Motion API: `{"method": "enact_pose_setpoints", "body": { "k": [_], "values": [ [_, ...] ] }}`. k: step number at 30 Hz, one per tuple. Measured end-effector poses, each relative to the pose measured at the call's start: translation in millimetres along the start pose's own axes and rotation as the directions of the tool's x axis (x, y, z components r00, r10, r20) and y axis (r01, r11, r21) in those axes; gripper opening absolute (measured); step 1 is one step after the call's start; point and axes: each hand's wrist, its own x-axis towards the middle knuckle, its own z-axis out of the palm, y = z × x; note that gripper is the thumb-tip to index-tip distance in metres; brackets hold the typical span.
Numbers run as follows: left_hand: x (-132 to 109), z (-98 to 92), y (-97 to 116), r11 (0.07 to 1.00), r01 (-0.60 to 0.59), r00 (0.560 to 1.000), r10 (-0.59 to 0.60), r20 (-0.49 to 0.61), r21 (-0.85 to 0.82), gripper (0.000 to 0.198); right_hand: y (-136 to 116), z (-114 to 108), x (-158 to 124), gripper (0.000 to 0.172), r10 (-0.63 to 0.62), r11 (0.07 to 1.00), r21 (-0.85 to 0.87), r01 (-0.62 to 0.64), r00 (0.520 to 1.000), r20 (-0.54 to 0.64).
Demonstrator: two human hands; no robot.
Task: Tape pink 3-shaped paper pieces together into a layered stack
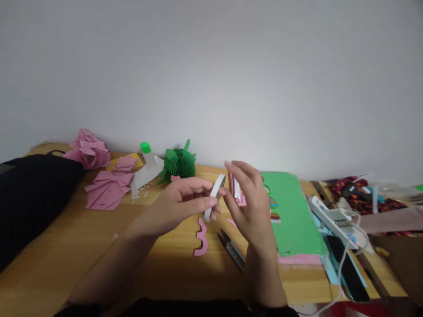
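Observation:
A thin white roll of tape (214, 196) stands on edge in the air above the table. My left hand (187, 202) grips it between thumb and fingers on its near side. To its right is my right hand (249, 202), with fingers spread apart and the thumb tip close to the roll; whether the thumb touches it I cannot tell. Below the hands a wavy pink paper strip (201, 237) lies on the wood. Dark thread snips (231, 251) rest beside it, partly behind my right wrist.
Green folded-paper ball (180, 164), glue stick (148, 156) and pink papers (109, 189) are at the back left. A black cloth item (36, 193) covers the left side. On the right lie a green sheet (294, 215), a power strip (330, 220) with cables, and a phone (348, 268).

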Motion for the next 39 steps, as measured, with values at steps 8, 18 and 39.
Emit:
{"method": "enact_pose_setpoints", "body": {
  "k": [8,18,39],
  "values": [
    [1.9,-2.9,-7.3,0.999,-0.015,1.000,0.016,0.008,-0.050,0.032,15.1,-1.4,2.0,0.013,0.078,0.997,-0.017,-0.078,0.997,-0.010],
    [0.7,-2.4,-2.7,0.997,0.069,0.995,-0.067,0.077,-0.019,0.019,20.1,1.7,1.7,0.019,0.237,0.971,0.019,-0.239,0.969,0.075],
    [3.0,6.9,-5.9,0.995,0.092,0.996,-0.092,0.010,-0.041,0.033,21.1,9.4,0.7,0.027,0.388,0.921,-0.014,-0.389,0.919,-0.069]
  ]
}}
